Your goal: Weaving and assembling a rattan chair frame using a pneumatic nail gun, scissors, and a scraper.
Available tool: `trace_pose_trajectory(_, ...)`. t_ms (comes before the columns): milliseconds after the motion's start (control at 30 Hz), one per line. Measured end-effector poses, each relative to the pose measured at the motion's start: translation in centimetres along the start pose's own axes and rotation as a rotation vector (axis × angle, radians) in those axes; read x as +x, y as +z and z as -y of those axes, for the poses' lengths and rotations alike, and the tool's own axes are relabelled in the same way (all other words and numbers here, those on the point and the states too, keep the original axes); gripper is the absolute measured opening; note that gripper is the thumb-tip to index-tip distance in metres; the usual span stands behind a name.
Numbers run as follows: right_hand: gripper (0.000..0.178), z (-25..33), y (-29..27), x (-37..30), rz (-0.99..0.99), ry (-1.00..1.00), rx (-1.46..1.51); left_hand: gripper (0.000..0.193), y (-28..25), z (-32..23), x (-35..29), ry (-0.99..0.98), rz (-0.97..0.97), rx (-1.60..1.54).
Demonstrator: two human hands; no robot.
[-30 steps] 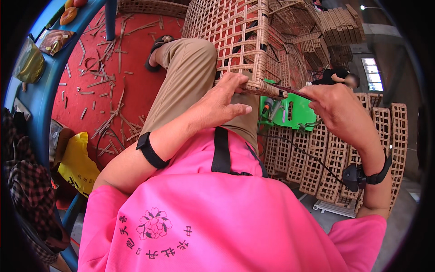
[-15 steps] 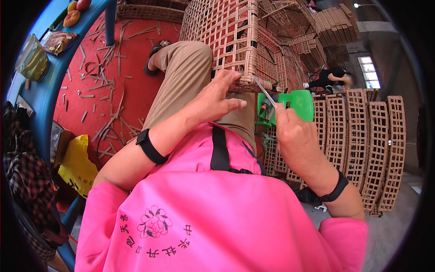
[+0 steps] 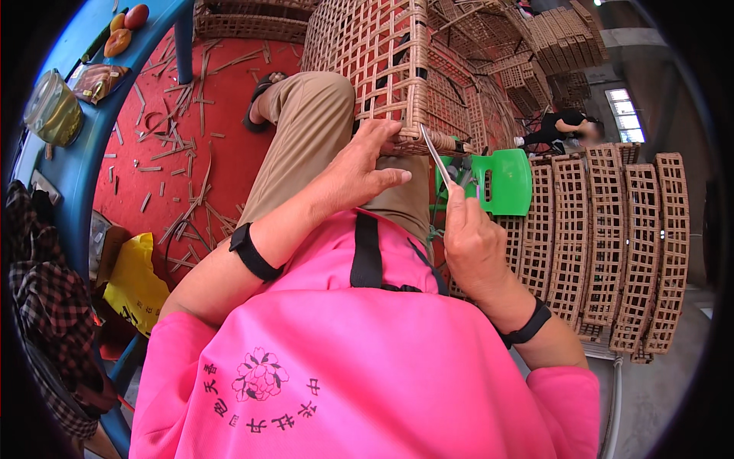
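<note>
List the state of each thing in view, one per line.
Woven rattan frame: upright, resting against the knee.
Left hand: gripping the frame's lower edge.
Right hand: closed on a thin metal tool.
Metal tool: tip at the frame's rim.
Woven panels: leaning upright in a row.

Yellow bag (image 3: 136, 284) on floor, wrapped packet (image 3: 98, 79) on blue table (image 3: 84, 164).

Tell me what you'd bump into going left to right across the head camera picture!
Blue table edge → yellow bag → left hand gripping the woven basket → right hand holding a metal blade → green plastic stool → stacked woven panels.
</note>
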State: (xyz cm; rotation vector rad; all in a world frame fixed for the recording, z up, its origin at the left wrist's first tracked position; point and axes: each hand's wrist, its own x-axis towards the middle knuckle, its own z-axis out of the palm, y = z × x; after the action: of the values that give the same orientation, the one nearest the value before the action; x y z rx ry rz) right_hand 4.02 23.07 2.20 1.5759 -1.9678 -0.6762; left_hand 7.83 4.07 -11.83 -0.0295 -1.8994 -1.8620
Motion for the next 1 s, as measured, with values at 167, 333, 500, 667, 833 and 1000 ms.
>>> trace_pose_trajectory(167, 0.034, 1.3, 2.0, -0.8, -0.066, 0.063, 0.040, 0.074, -0.1, 0.1, -0.1, -0.002, 0.014, -0.041)
trace_pose_trajectory(333, 0.040, 1.7, 2.7, -1.3, -0.087, 0.114, 0.187, 0.075, 0.0, 0.0, 0.0, -0.013, 0.020, -0.012)
trace_pose_trajectory(500, 0.043, 1.8, 1.1, -1.1, -0.005, 0.309, 0.510, 0.075, 0.1, -0.1, 0.0, -0.022, 0.019, -0.016)
trace_pose_trajectory(667, 0.036, -0.4, -1.6, 0.1, 0.037, 0.344, 0.642, 0.075, 0.1, 0.0, -0.1, -0.028, 0.014, -0.025)
trace_pose_trajectory(833, 0.028, -1.4, -4.2, 2.2, 0.144, 0.313, 0.508, 0.074, 0.0, 0.2, 0.1, -0.007, 0.020, -0.033)
trace_pose_trajectory(1000, 0.025, -0.6, -3.7, 2.8, 0.188, 0.289, 0.400, 0.073, 0.1, 0.4, 0.2, 0.002, 0.006, -0.058)
